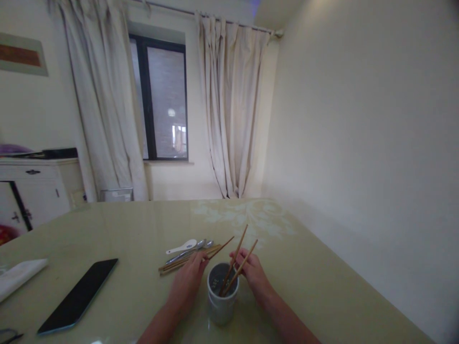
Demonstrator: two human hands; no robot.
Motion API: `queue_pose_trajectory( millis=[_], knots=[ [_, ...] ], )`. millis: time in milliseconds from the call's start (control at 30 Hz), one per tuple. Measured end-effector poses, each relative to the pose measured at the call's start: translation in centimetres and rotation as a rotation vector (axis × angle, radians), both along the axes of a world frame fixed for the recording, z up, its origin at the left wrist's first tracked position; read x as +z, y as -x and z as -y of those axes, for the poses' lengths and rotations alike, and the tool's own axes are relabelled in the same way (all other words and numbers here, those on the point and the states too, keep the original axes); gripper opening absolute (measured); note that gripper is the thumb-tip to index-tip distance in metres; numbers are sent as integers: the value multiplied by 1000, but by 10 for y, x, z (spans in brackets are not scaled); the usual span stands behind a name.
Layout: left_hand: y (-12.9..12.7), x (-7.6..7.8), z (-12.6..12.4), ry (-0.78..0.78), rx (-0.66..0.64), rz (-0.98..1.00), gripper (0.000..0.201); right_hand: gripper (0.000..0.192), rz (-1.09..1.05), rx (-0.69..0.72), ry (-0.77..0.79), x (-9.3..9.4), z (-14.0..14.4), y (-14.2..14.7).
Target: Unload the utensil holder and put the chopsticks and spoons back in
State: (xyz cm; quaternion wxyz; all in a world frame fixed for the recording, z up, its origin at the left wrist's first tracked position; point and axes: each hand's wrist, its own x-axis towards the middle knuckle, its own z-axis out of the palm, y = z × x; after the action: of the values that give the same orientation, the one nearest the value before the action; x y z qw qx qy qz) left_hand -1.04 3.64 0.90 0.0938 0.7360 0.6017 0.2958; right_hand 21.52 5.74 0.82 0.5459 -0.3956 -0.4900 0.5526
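Right hand [253, 268] pinches two chopsticks [236, 267] at mid-shaft, tips already down inside the white holder cup [221, 301] standing on the table [322, 267]. Left hand [188, 279] closes on one chopstick from the loose pile [186, 260] beside the spoons [186, 247]. Judgement: sticks light, stiff, smooth, so they roll easily; grip mid-length. Cup light, likely tippy. Phone [79, 296] lies well left.

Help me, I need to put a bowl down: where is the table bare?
Bare table stretches right of the right hand, and between phone and left hand. Crowded around the cup and utensil pile.
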Motion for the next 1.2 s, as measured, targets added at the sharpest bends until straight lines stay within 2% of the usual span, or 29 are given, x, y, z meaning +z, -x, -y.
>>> queue_pose_trajectory(
  millis=[133,267,333,467,567,667,767,900,1033,1200],
  knots=[
    [-15,9,14,2,-158,106,26,65,3,36,22,-6,-3,7],
    [-18,9,17,-32,-325,171,26,61,6,35,-23,1,1,11],
    [-13,3,10,-90,-268,167,30,59,4,-21,-59,7,1,7],
    [12,-10,-12,-213,3,52,37,55,-72,-266,-166,26,-3,-18],
    [34,-16,-20,-161,131,-130,36,55,-172,-472,-230,42,-7,-44],
    [46,-17,-19,-92,188,-244,32,55,-291,-554,-255,53,-7,-61],
    [46,-16,-18,-45,185,-273,28,51,-357,-514,-267,60,-2,-63],
    [44,-14,-18,-18,181,-301,26,44,-347,-352,-302,64,9,-49],
    [46,-13,-18,-13,172,-283,25,44,-257,-170,-309,60,17,-35],
    [46,-13,-16,4,189,-275,27,40,-114,-32,-287,53,23,-23]
  ],
)
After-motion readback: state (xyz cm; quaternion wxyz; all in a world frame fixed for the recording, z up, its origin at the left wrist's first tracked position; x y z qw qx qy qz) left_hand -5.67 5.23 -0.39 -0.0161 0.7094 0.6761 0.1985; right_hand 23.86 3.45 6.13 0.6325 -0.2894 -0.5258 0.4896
